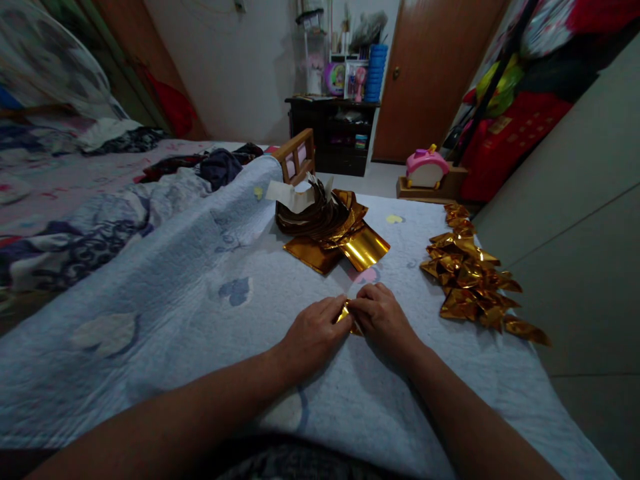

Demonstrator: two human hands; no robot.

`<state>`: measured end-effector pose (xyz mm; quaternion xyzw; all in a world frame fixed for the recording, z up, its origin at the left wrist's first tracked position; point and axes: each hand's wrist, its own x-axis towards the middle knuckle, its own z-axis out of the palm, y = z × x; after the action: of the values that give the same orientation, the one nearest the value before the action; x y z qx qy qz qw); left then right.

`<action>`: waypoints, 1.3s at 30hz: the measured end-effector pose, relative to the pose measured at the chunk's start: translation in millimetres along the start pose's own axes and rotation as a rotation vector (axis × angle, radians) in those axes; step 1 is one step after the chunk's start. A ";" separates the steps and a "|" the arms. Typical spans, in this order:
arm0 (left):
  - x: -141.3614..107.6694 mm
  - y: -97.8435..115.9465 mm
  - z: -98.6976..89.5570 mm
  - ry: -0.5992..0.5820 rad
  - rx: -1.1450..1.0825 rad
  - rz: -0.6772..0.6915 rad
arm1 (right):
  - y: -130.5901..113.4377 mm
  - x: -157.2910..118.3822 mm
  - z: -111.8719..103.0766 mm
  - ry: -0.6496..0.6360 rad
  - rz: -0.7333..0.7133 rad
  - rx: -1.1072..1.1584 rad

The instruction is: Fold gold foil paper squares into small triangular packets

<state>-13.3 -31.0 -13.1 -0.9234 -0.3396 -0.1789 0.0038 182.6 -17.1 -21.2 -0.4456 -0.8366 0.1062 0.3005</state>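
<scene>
Between my two hands is a small piece of gold foil paper point(356, 328), partly hidden by the fingers. My left hand point(316, 333) grips its left side, fingers pressed together. My right hand point(383, 319) pinches the other side, with the fingertips of both hands nearly meeting. Just beyond them lies a fanned stack of gold foil paper sheets point(367, 247), some showing dark or white backs. Over to the right is a heap of folded gold foil pieces point(465, 273) with pointed ends.
A pale blue quilt point(200, 353) with heart shapes covers the surface under my hands. Crumpled bedding point(125, 193) lies to the left. A pink toy point(427, 167) sits beyond the far edge, near a dark cabinet point(333, 137). A pale panel point(575, 267) borders the right side.
</scene>
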 end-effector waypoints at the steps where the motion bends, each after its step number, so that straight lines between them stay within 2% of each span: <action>1: 0.2 0.4 -1.1 -0.016 -0.011 -0.008 | -0.2 0.1 -0.1 -0.002 0.005 0.004; 4: 1.3 1.7 -3.7 -0.050 -0.036 -0.034 | -0.9 0.7 -1.2 -0.010 0.017 0.011; 8: 2.0 1.9 -3.4 0.034 0.016 0.026 | -0.7 1.2 -2.6 -0.036 0.006 0.006; 11: 1.8 2.0 -3.5 0.054 0.059 0.075 | -0.3 0.7 -2.5 -0.033 -0.008 -0.005; 20: 1.0 5.1 -6.1 0.004 0.141 0.109 | -3.6 -0.3 -9.8 -0.101 0.009 0.015; 29: 0.1 5.0 -3.7 -0.015 0.039 0.028 | -4.3 -0.2 -10.7 -0.098 0.003 0.014; 39: -0.2 2.2 -0.6 -0.036 0.076 0.018 | -7.0 -0.5 -13.0 -0.116 0.011 0.018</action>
<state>-12.2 -32.9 -12.4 -0.9287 -0.3377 -0.1493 0.0344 185.8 -22.7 -7.9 -0.4403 -0.8492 0.1412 0.2549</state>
